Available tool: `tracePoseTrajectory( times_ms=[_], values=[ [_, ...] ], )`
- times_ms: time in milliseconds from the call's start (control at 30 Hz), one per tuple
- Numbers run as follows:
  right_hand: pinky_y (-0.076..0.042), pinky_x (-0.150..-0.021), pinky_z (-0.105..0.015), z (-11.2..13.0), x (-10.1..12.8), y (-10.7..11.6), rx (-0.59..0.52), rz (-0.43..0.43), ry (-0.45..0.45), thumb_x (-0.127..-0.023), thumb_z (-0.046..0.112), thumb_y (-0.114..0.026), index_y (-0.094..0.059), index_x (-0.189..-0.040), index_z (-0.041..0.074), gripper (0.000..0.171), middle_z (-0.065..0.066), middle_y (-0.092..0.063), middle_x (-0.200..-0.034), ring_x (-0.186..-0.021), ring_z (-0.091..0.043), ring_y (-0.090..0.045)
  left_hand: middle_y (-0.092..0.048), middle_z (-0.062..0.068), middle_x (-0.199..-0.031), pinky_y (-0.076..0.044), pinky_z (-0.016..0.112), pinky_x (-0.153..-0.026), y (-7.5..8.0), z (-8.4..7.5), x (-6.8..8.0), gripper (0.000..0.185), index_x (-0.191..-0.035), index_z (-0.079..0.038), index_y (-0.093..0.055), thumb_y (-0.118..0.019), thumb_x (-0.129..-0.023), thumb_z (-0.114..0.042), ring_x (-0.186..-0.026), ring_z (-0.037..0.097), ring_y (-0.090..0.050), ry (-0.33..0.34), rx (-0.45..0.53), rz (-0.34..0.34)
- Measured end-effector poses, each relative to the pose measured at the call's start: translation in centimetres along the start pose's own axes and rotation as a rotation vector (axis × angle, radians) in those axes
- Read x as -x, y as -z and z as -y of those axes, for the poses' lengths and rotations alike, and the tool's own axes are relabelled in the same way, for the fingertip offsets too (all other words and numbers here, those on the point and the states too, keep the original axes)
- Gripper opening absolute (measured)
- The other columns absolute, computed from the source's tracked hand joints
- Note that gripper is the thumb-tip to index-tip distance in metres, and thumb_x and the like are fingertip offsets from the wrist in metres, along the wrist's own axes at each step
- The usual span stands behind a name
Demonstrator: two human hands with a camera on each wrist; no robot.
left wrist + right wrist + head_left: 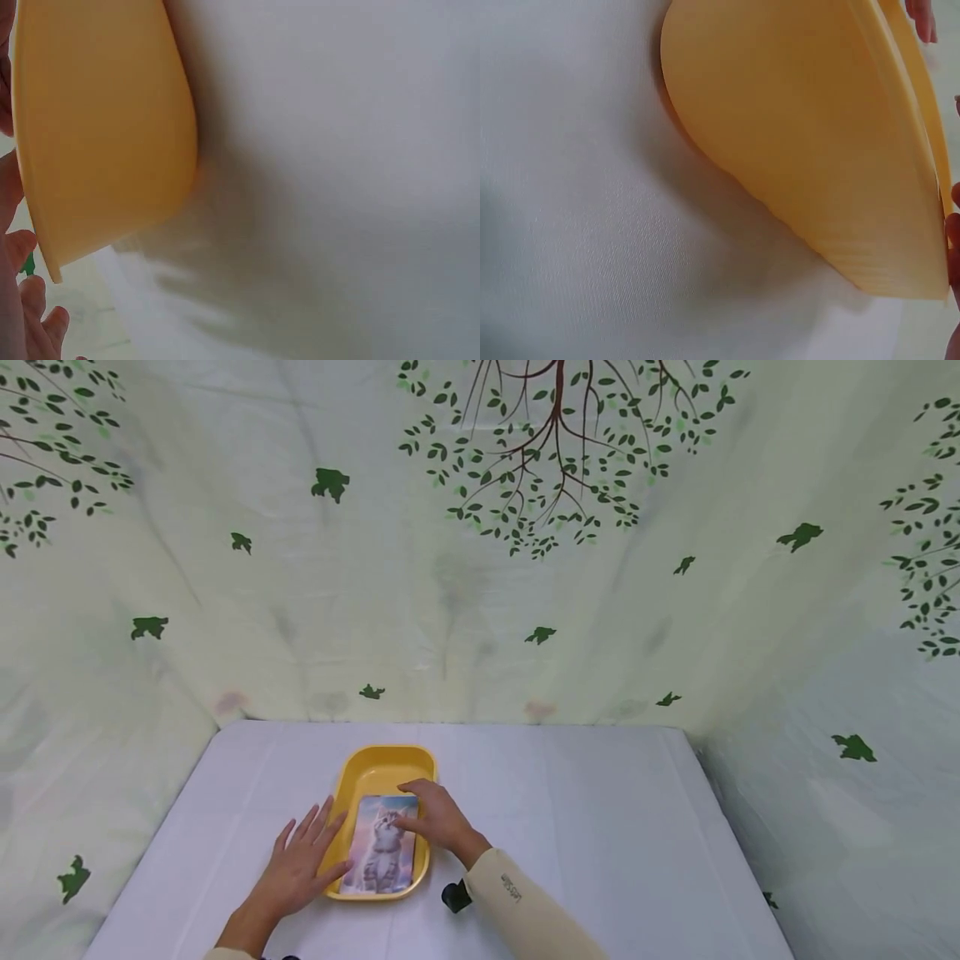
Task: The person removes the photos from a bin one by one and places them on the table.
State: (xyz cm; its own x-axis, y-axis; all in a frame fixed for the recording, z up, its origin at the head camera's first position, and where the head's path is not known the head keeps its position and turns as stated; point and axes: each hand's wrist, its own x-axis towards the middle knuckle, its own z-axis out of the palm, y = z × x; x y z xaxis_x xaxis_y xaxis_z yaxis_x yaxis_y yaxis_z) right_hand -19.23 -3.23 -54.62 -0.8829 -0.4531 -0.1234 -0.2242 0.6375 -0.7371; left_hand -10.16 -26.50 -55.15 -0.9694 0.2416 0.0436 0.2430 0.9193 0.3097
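A yellow tray [386,758] with rounded corners stands on the white-covered table. Inside its near part lies a flat rectangular booklet or card [378,852] with a kitten picture on it. My left hand [296,868] is over the tray's left rim, fingers spread, thumb close to the booklet's lower left edge. Across the right rim reaches my right hand [442,817], its thumb over the picture's right side and its forefinger beyond the top corner. Whether the thumb touches the booklet I cannot tell. Both wrist views show the tray's outer wall [105,127] with fingers at the rim.
The white table cover [585,827] stretches to the right of the tray. Behind it hangs a pale curtain [480,610] printed with leaves and branches. A small black device [455,896] is by the right wrist.
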Motion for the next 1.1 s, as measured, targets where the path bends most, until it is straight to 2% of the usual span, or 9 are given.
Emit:
tracePoseTrajectory(
  times_ms=[233,467,600,800,1000,1100],
  values=[
    [-0.040,-0.105,-0.033,0.2,-0.5,-1.2,-0.012,-0.025,0.017,-0.085,0.029,-0.075,-0.058,-0.132,0.018,0.051,0.005,-0.056,-0.133,-0.123,-0.014,-0.050,-0.021,0.020,-0.156,-0.016,0.064,-0.106,-0.9,0.8,0.9,0.077,-0.145,0.001,-0.038,-0.061,-0.089,-0.047,-0.138,0.045,-0.023,-0.016,0.028,0.011],
    [-0.042,-0.103,-0.032,1.0,-0.8,-1.7,-0.027,-0.012,-0.009,-0.085,0.027,-0.075,-0.057,-0.132,0.016,0.051,0.003,-0.057,-0.130,-0.119,-0.015,-0.053,-0.013,0.016,-0.160,-0.010,0.063,-0.108,-1.4,1.1,1.0,0.084,-0.152,0.000,-0.018,-0.055,-0.093,-0.048,-0.140,0.045,-0.017,0.033,0.075,0.066],
    [-0.045,-0.100,-0.030,1.5,-1.4,-1.9,-0.005,-0.020,-0.026,-0.086,0.026,-0.074,-0.057,-0.132,0.015,0.051,0.003,-0.059,-0.126,-0.116,-0.016,-0.055,-0.013,0.017,-0.160,-0.009,0.063,-0.108,-1.5,1.2,0.9,0.088,-0.153,-0.002,-0.011,-0.056,-0.093,-0.047,-0.140,0.044,-0.016,0.035,0.086,0.074],
    [-0.050,-0.091,-0.028,2.3,-2.6,-2.3,-0.102,-0.047,-0.052,-0.084,0.020,-0.076,-0.061,-0.127,0.011,0.046,0.002,-0.065,-0.114,-0.107,-0.018,-0.059,-0.014,0.015,-0.160,-0.010,0.064,-0.107,-1.3,1.3,1.0,0.089,-0.154,-0.004,-0.010,-0.056,-0.092,-0.049,-0.139,0.042,-0.017,0.044,0.066,0.067],
    [-0.052,-0.085,-0.028,2.7,-3.2,-3.1,-0.243,-0.049,-0.055,-0.081,0.014,-0.078,-0.066,-0.118,0.003,0.040,-0.005,-0.069,-0.106,-0.100,-0.018,-0.063,-0.016,0.015,-0.160,-0.011,0.064,-0.106,-1.4,1.3,1.1,0.087,-0.153,-0.003,-0.014,-0.058,-0.092,-0.047,-0.138,0.043,-0.019,0.013,0.089,0.024],
    [-0.049,-0.091,-0.032,2.6,-3.5,-3.6,-0.180,-0.075,-0.071,-0.081,0.016,-0.078,-0.068,-0.115,0.004,0.038,-0.004,-0.069,-0.105,-0.100,-0.017,-0.063,-0.014,0.012,-0.160,-0.010,0.064,-0.106,-1.7,1.3,1.1,0.088,-0.153,-0.003,-0.013,-0.057,-0.092,-0.048,-0.138,0.042,-0.018,0.017,0.099,0.023]
  ],
)
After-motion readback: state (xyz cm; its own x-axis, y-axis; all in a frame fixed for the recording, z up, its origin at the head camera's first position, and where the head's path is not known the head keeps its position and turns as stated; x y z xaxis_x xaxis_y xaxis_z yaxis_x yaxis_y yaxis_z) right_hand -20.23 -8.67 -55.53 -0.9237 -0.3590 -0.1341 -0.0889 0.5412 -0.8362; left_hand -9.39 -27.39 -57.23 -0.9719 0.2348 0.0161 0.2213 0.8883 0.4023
